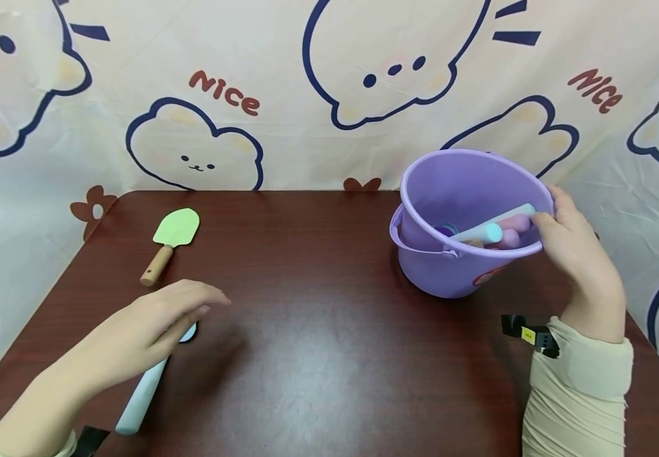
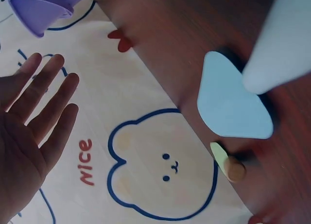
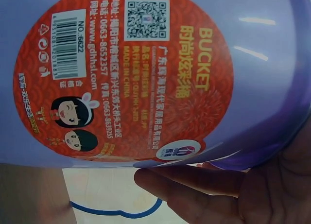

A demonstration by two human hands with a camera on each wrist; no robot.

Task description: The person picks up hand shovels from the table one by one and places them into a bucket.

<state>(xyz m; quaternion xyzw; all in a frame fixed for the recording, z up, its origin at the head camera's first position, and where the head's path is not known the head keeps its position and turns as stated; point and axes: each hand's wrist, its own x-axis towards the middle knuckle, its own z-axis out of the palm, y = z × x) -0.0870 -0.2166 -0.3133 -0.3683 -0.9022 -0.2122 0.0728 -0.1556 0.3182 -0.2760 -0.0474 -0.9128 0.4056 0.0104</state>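
At the back right, a purple bucket (image 1: 438, 273) leans to one side, its mouth tipped towards the right. My right hand (image 1: 583, 244) grips its rim on the right, the thumb over the edge. Inside lie several light blue and pink handles (image 1: 492, 233). My left hand (image 1: 158, 324) hovers empty, fingers extended, above a light blue spatula (image 1: 142, 400), covering part of it in the head view. The left wrist view shows that spatula's broad light blue blade (image 2: 231, 100). A green spatula (image 1: 176, 227) with a wooden handle lies farther back on the left.
The dark brown table (image 1: 306, 330) meets a printed cloth (image 1: 306, 152) along its back edge, and more cloth hangs at both sides. The bucket's handle (image 1: 421, 249) hangs down at its left front. A red label (image 3: 121, 78) is on the bucket's side.
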